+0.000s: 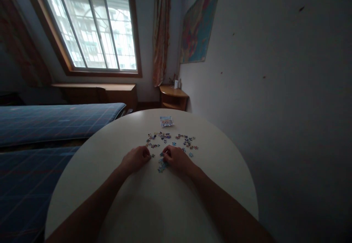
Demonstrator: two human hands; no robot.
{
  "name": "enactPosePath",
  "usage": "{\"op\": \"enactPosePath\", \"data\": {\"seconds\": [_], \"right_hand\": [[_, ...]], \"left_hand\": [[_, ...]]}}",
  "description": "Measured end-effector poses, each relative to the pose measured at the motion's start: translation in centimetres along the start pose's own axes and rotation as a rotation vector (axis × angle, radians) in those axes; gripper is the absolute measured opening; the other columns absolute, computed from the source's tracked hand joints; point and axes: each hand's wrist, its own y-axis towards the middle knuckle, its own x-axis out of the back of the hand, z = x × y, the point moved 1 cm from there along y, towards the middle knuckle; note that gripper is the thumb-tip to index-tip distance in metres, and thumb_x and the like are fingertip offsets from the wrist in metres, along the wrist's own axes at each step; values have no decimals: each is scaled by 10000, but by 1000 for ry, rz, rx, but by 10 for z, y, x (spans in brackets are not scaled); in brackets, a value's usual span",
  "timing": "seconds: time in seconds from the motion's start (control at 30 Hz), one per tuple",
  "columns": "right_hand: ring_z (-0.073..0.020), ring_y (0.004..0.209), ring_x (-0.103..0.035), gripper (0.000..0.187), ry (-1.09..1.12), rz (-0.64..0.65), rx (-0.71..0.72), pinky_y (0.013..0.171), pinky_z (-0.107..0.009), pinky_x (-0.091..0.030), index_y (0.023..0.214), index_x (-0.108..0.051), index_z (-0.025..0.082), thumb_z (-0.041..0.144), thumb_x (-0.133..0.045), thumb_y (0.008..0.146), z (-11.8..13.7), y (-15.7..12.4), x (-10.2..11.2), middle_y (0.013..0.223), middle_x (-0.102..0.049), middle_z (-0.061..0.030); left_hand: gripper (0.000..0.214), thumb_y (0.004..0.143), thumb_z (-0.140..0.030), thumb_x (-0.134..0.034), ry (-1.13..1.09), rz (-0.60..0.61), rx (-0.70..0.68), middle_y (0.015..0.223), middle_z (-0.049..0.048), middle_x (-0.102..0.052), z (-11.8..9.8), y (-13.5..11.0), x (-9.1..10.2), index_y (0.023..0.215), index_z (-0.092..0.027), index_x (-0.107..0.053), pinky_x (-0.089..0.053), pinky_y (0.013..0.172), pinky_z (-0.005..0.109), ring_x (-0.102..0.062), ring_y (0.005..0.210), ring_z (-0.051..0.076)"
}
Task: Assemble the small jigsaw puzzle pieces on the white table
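My left hand [137, 157] rests on the round white table with its fingers curled together. A small jigsaw puzzle piece [153, 155] shows right at its thumb and fingertips. Opposite it, my right hand [177, 157] pinches a light-blue jigsaw piece [161, 154]. Just below the right fingertips lies a joined cluster of pale blue pieces [162, 166], partly hidden by that hand. Beyond both hands, loose pieces are spread in a left group [159, 136] and a right group [188, 140]. Single blue pieces lie near the right hand, one of them [191, 155] beside its knuckles.
A picture card or packet [166, 121] lies toward the far side of the table [220, 184]. A bed with a blue plaid cover [55, 124] stands on the left, and a white wall [288, 125] runs along the right. A corner shelf [173, 92] stands behind.
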Motion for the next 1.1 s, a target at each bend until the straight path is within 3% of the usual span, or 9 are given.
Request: {"op": "enactPosePath", "data": {"seconds": [0.23, 0.5, 0.8, 0.87, 0.97, 1.1], "right_hand": [[-144, 754, -650, 156, -27, 29, 144, 687, -232, -436, 926, -718, 171, 205, -587, 849, 9, -3, 3, 848, -735, -52], [-141, 765, -659, 165, 3, 47, 187, 716, -235, -455, 941, -727, 179, 176, -588, 853, 9, -4, 3, 852, -739, -47], [-147, 802, -662, 160, 24, 35, 201, 768, -252, -460, 942, -720, 174, 155, -603, 836, 7, -3, 6, 864, -735, -42], [-169, 884, -651, 167, -30, 60, 234, 829, -280, -457, 967, -719, 191, 209, -659, 812, 4, -5, 11, 925, -729, -47], [-211, 1063, -599, 332, -91, 135, 338, 956, -328, -416, 1039, -715, 214, 305, -776, 726, -3, -7, 17, 1082, -696, -70], [-215, 1079, -583, 363, -126, 171, 353, 966, -326, -413, 1076, -715, 212, 322, -773, 736, -8, -7, 18, 1104, -679, -82]], "left_hand": [[252, 832, -401, -569, -249, 30, -207, 896, 49, -734, -19, -5, -4, 880, -178, -676, -478, 703, 261, -660, 768, 181], [133, 821, -258, -573, -155, -30, -188, 858, 39, -726, -26, -9, -3, 872, -179, -667, -443, 657, 252, -652, 744, 171], [200, 825, -290, -549, -178, 41, -238, 885, 66, -730, -17, -5, -9, 863, -169, -703, -452, 694, 260, -658, 797, 188], [190, 811, -256, -542, -163, 54, -239, 869, 65, -733, -16, -4, -9, 851, -164, -703, -455, 698, 260, -664, 795, 188], [181, 778, -210, -544, -128, 70, -209, 856, 63, -736, -15, -5, -10, 841, -161, -707, -457, 694, 261, -668, 785, 189], [186, 769, -211, -551, -112, 82, -194, 873, 65, -740, -14, -4, -12, 840, -165, -716, -462, 700, 260, -672, 795, 190]]}}
